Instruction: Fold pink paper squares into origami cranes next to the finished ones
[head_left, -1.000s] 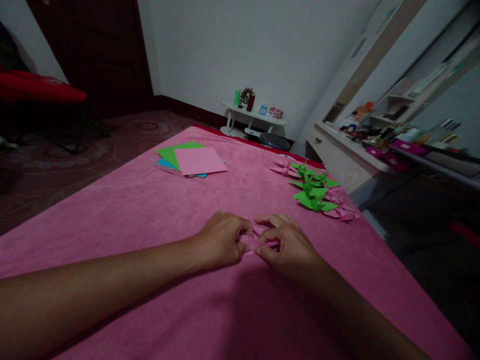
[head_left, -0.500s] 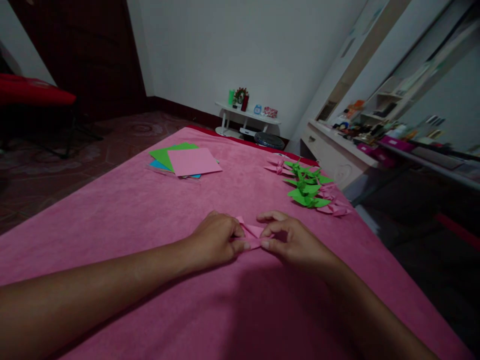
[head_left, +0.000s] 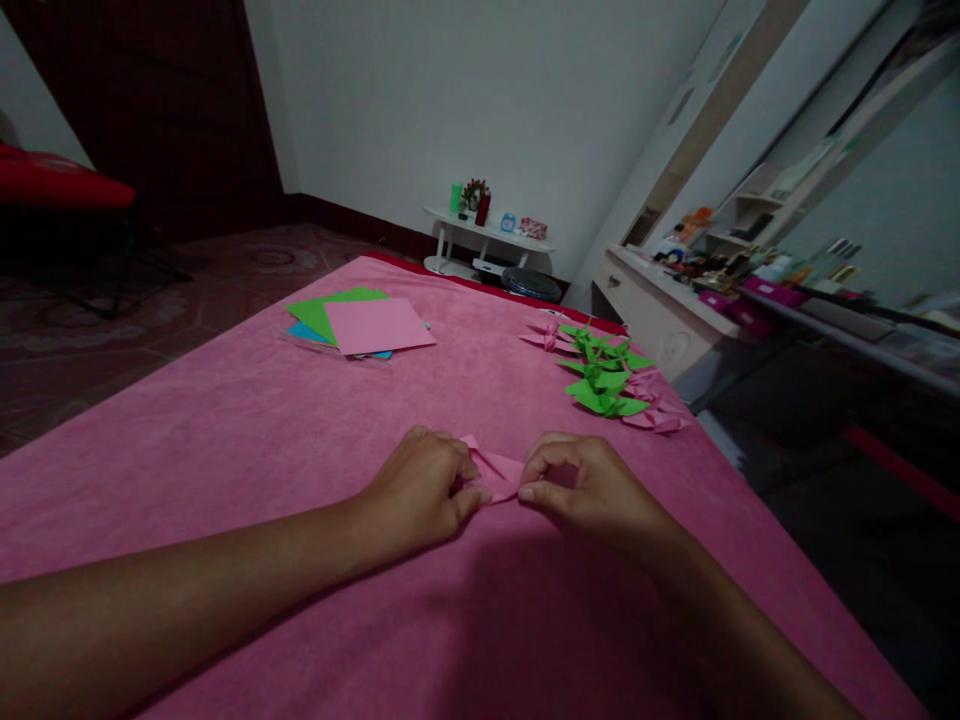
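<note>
A small folded piece of pink paper (head_left: 496, 470) lies on the pink cloth (head_left: 300, 440) between my two hands. My left hand (head_left: 420, 490) pinches its left end with curled fingers. My right hand (head_left: 592, 490) pinches the right end, thumb and forefinger pressed together. Both hands rest low on the cloth, almost touching each other. Part of the paper is hidden under the fingers.
A stack of flat paper sheets (head_left: 360, 325), pink on top of green and blue, lies at the far left. Folded green and pink paper figures (head_left: 611, 380) are gathered at the far right near the cloth's edge. A white low shelf (head_left: 487, 235) stands by the wall; a cluttered dresser (head_left: 697, 300) is on the right.
The folded pink paper has become more visible between my hands, and my right fingers have curled tighter on it. The view has drifted slightly to the right.
</note>
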